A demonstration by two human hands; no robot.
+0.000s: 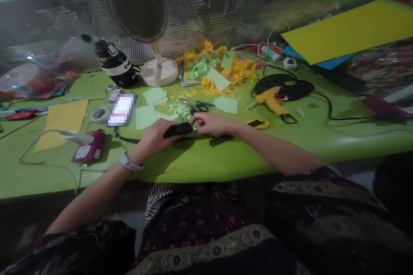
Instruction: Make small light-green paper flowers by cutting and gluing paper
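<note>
While left hand (158, 135) grips black tool (179, 129) (stapler, perhaps) on near side of table (193, 167), right hand (209, 123) sits at its right tip, fingers narrow, hold unclear. Step: likely fingertip work there; next move calls for steady left grip.

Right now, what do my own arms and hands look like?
Your left hand and right hand are bare, with a pale wristband on the left side only. Dark patterned sleeves stop around the elbows; the right one carries a muted ornamental trim.
</note>
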